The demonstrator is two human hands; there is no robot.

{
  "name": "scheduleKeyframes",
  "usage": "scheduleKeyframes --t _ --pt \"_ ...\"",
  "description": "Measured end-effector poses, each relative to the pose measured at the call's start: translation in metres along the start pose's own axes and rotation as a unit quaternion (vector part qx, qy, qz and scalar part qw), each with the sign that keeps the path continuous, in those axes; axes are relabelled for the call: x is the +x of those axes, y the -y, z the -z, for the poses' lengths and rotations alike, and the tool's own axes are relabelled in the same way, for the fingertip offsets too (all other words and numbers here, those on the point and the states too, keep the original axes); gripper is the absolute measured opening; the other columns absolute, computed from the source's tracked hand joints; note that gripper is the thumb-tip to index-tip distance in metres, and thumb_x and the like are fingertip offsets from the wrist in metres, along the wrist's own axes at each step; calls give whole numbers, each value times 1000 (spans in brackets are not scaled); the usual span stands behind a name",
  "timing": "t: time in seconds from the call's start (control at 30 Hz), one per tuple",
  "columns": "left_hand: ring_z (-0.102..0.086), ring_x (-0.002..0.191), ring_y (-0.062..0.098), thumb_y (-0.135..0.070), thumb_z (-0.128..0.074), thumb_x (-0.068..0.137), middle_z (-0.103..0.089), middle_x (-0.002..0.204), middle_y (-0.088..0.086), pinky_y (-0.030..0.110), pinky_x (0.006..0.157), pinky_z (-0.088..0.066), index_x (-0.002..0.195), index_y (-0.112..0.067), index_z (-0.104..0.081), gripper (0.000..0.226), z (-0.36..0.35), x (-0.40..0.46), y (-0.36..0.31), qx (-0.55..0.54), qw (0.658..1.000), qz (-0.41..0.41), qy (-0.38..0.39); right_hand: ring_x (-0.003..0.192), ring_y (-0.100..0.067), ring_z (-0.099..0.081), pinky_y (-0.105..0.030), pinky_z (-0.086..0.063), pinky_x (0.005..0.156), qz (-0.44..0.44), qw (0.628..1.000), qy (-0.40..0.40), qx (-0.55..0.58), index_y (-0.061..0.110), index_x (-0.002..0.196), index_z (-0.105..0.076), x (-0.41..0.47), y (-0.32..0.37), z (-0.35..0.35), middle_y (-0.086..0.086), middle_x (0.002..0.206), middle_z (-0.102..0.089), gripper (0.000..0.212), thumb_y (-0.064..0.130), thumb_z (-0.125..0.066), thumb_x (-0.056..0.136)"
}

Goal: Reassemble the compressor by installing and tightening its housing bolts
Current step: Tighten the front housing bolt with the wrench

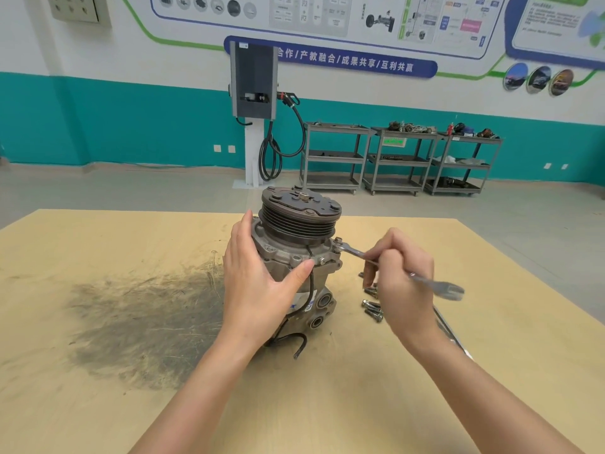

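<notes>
Smudged tan surface (491, 322) carries the upright compressor (296, 253) at its middle, left hand (258, 283) pressed flat against the housing, right hand (404, 280) pinching a wrench (409, 273) set on a flange bolt (338, 240), spare bolts (372, 306) lying just right.

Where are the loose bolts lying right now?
Head view: the loose bolts lie on the table right of the compressor, beneath the right hand.

Left hand (258, 283) steadies compressor (296, 244); right hand (404, 276) holds wrench (355, 253) on bolt (338, 239).
</notes>
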State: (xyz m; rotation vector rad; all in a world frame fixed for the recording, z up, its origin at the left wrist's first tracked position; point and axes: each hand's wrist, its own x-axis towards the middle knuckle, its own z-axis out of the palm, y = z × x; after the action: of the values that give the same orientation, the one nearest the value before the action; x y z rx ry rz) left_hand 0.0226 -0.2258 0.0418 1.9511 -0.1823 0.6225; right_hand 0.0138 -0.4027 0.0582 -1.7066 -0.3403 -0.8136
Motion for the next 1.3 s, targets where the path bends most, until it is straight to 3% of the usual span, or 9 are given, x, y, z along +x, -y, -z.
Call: scheduleKeyframes --t 0.2,0.33,0.47,0.73,0.83,0.97,1.1,1.2,1.3 --pt "-16 142 7 -57 -70 70 -22 154 -10 43 118 -22 150 -34 -9 103 0 0 0 2 1000 -5 -8 36 -21 -38 -33 -33 34 208 932 39 -295 5 62 -53 -2 25 -11 3 46 -42 25 14 -39 80" --pt "-14 143 8 -60 -69 69 -18 155 -12 44 118 -20 149 -36 -8 103 1 0 0 -3 1000 1 1 35 -10 -41 -25 -30 33 64 996 -2 -59 2 60 -56 14 26 3 -10 44 -54 24 4 -40 77" --pt "-15 142 8 -69 -61 62 -19 154 -12 43 118 -21 149 -36 -8 107 2 0 -2 -6 1000 10 6 36 -11 -41 -18 -29 38 -34 998 -13 41 10 58 -55 26 17 15 -13 44 -55 25 8 -38 77" --pt "-15 143 7 -75 -57 57 -19 155 -13 42 118 -20 150 -35 -8 112 3 -1 -3 -14 1000 17 6 34 -17 -38 -16 -14 35 -318 911 3 263 15 49 -49 47 -24 13 -6 42 -38 36 -1 -35 78" --pt "-15 142 7 -74 -58 58 -19 154 -13 43 118 -21 150 -35 -8 111 2 -1 -3 -11 1000 16 7 34 -14 -31 -18 -10 39 -335 892 18 304 14 53 -45 51 -31 7 -4 43 -35 27 2 -35 75" --pt "-15 142 8 -74 -58 60 -19 154 -14 42 118 -20 149 -36 -8 109 3 -1 -3 -10 1000 16 7 34 -19 -38 -18 -15 39 -236 929 -7 286 14 52 -45 38 -27 2 -7 41 -40 37 -1 -29 82" --pt "-15 142 7 -66 -65 66 -19 154 -12 40 118 -20 150 -35 -8 105 1 -1 -1 -3 1000 8 2 39 -23 -42 -26 -30 38 -11 999 -29 42 11 57 -52 8 -8 -2 -9 43 -44 26 9 -36 78" --pt "-17 142 7 -55 -72 70 -22 154 -10 42 118 -21 150 -32 -10 103 0 0 0 2 1000 -1 -9 37 -21 -36 -27 -27 36 166 960 26 -223 6 61 -50 -4 17 -11 3 45 -39 23 15 -37 76" --pt "-18 141 7 -56 -70 68 -25 152 -10 44 117 -24 150 -33 -11 103 0 0 0 0 1000 -1 -9 35 -21 -35 -20 -26 38 218 907 36 -358 12 62 -51 3 38 -18 11 48 -31 21 20 -38 76"
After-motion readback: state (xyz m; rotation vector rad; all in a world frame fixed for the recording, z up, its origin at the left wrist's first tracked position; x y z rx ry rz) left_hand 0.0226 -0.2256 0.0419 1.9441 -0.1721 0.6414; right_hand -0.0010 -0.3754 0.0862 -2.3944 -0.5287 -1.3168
